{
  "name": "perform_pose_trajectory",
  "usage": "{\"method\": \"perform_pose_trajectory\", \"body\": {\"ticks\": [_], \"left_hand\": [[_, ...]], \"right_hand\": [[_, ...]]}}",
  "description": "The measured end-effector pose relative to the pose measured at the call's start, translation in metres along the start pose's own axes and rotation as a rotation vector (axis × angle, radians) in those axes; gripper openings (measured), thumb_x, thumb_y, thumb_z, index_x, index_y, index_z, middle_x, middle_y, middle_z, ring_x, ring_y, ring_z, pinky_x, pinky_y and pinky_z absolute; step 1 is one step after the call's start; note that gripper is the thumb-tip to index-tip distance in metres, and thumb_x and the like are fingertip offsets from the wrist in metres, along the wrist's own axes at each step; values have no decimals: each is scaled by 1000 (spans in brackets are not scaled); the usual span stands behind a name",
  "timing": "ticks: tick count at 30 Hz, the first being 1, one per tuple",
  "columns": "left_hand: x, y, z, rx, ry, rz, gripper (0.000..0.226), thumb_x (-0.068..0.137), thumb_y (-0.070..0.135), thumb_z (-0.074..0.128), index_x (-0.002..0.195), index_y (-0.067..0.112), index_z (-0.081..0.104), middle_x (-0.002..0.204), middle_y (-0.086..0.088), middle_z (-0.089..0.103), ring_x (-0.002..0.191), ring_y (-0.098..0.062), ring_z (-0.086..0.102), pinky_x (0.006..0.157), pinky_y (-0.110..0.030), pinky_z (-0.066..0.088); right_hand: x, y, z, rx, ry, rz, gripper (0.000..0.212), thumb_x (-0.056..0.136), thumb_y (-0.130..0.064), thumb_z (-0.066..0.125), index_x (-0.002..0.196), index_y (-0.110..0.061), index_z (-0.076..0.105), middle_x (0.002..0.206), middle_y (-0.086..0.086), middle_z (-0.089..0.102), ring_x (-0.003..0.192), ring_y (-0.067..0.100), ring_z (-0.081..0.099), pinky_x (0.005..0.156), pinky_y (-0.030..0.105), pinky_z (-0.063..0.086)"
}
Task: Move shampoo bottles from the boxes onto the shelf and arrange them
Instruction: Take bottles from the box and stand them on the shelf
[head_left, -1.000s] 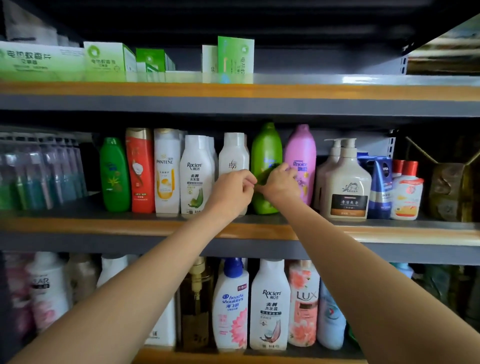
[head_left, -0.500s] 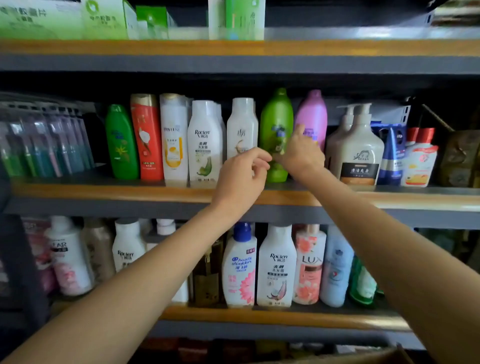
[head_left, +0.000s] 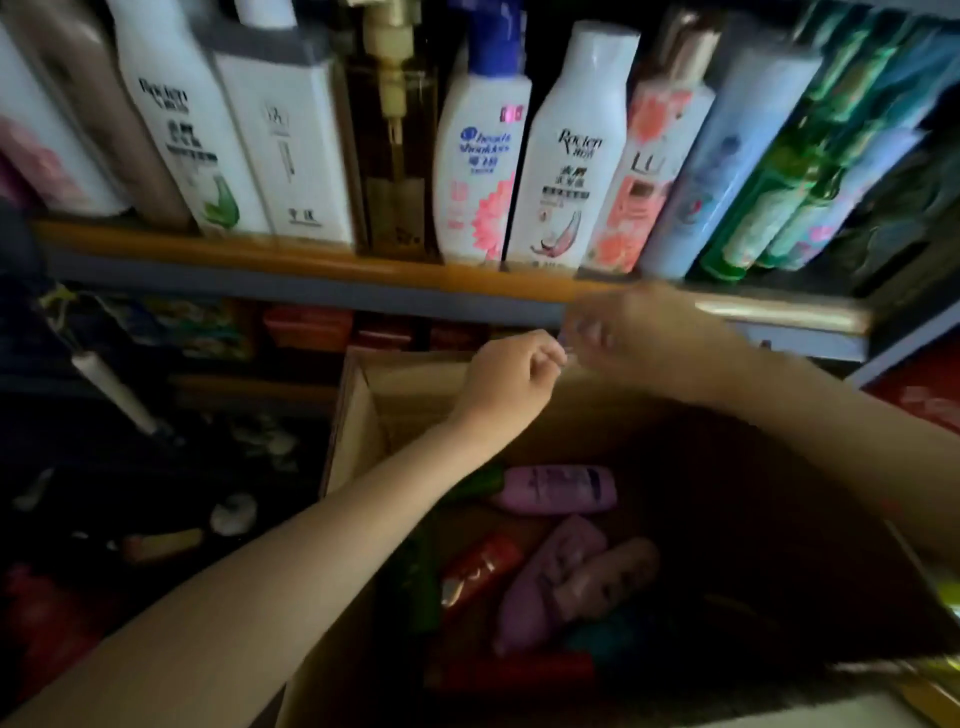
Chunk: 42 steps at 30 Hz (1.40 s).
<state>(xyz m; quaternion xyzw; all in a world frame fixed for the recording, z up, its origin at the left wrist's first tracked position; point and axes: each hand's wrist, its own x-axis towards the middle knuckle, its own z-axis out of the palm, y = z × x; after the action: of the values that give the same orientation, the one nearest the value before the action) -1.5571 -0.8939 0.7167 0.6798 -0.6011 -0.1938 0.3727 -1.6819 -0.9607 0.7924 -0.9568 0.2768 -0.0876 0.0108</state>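
Looking down over the shelf (head_left: 311, 260), the whole lower board was already lined with upright bottles, a white head & shoulders bottle (head_left: 480, 156) standing beside a white Rocien one (head_left: 569, 156). Below and in front of it sat the open cardboard box (head_left: 358, 415), with more stock lying loose on its side: a lilac bottle (head_left: 558, 488) near the back, a red tube (head_left: 480, 569) and a couple of pinkish-purple bottles (head_left: 561, 577) further forward (pretty dark in there, so labels were unreadable). Both hands hung over the far rim of the box, nearly touching each other. The left hand (head_left: 511, 374) had its fingers curled loosely with nothing visible in them; the right hand (head_left: 644, 338) was smeared by motion, so I couldn't tell if it held anything. My take on doing the next grab well: go for the lilac bottle since it lay on top and unblocked, wrap around its body rather than the cap, and lift straight up so the neighbours don't get dragged along.
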Motion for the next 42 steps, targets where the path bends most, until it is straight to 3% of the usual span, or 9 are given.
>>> {"method": "perform_pose_trajectory", "body": {"ticks": [5,11,16,19,25,28,32,36,42], "left_hand": [[-35,-67,0,203,-121,-79,19,93,13,49,106,15,64,105,2,66,98,-14,61,84,-29,50],[-66,-114,-6,383,-278,-108,24,96,14,44,115,16,59,114,1,59,105,-13,54,87,-25,46],[-75,-127,3,352,-339,-157,23,95,12,45,113,14,59,113,-1,59,105,-15,53,89,-30,46],[-72,-130,0,313,-391,-222,28,94,11,47,121,13,55,123,-3,54,112,-16,50,93,-29,45],[-44,-105,-26,167,-713,-351,63,84,19,65,139,18,34,135,-6,45,120,-23,46,97,-35,44],[-27,-74,-66,-367,-702,-538,49,81,8,70,125,17,50,110,-2,66,95,-13,64,78,-24,52],[-5,-28,-129,-867,-550,-472,22,84,1,59,101,15,60,79,3,72,58,-9,64,42,-10,42],[15,16,-208,-796,-299,-239,31,78,1,62,106,15,56,75,2,67,50,-8,58,41,-12,44],[16,66,-312,-537,-91,97,40,66,5,69,98,23,55,85,3,58,65,-9,56,52,-14,50]], "right_hand": [[-11,-16,148,41,-731,-55,31,92,-33,47,103,-8,61,109,12,62,103,29,60,85,37,50],[0,-28,260,-282,-722,-86,40,94,-20,40,132,-9,47,130,13,49,118,29,50,96,38,41],[-1,-56,299,-349,-572,-60,41,67,-12,34,60,-11,75,63,7,65,53,21,62,46,21,48],[6,-55,264,-154,-838,44,28,88,-11,51,111,-4,63,110,17,61,99,31,63,77,34,52],[33,-10,112,674,-1096,515,32,80,-8,69,110,-5,58,87,5,68,72,20,66,67,29,58],[33,4,30,834,-1003,491,22,79,-2,68,99,1,61,73,10,71,60,22,68,56,28,58],[36,-7,-54,942,-755,364,72,39,-39,92,97,-4,67,89,12,74,72,21,71,60,23,57],[49,-37,-108,1118,-475,183,39,60,-26,78,98,-20,71,95,2,75,86,25,69,69,21,57],[97,-83,-135,1567,-514,-38,60,57,-56,76,103,-18,71,95,11,71,67,22,65,56,26,53]]}}
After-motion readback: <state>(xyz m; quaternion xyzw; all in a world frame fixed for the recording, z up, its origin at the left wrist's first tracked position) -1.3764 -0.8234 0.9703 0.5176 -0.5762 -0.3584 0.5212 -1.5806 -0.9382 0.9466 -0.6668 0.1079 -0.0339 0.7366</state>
